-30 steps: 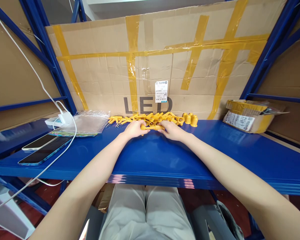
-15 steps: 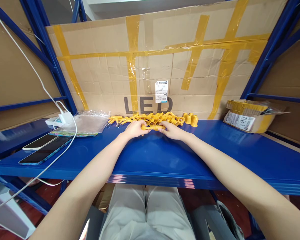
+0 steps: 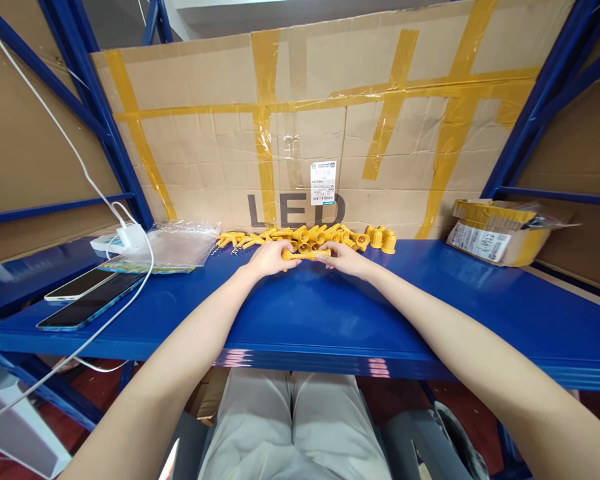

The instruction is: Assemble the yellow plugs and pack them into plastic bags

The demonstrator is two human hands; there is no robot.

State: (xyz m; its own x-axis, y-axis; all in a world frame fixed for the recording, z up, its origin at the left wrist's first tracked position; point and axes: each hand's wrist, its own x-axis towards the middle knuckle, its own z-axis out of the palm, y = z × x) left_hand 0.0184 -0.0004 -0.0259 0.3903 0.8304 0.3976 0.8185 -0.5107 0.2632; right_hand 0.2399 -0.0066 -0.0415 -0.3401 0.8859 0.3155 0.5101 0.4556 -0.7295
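Between my two hands, just above the blue shelf, lies a slim yellow plastic piece (image 3: 307,255), held sideways; its exact kind is too small to tell. My left hand (image 3: 270,259) is closed round its left end. The fingers of my right hand (image 3: 347,260) pinch its right end. Right behind my hands is a row of yellow plastic parts (image 3: 303,235), some hollow like cups. At the row's left end are yellow branched pieces (image 3: 250,239) with dark spiral tips. A few yellow cups (image 3: 381,240) stand at its right end.
On the left lie two phones (image 3: 93,300), a white power strip with a plug (image 3: 130,235) and clear plastic bags (image 3: 185,247). A white cable crosses the shelf's left side. A small cardboard box (image 3: 495,233) sits on the right. Taped cardboard (image 3: 205,153) stands behind.
My right fingers have shifted slightly at the right end of the yellow piece. My left hand stays nearly still.
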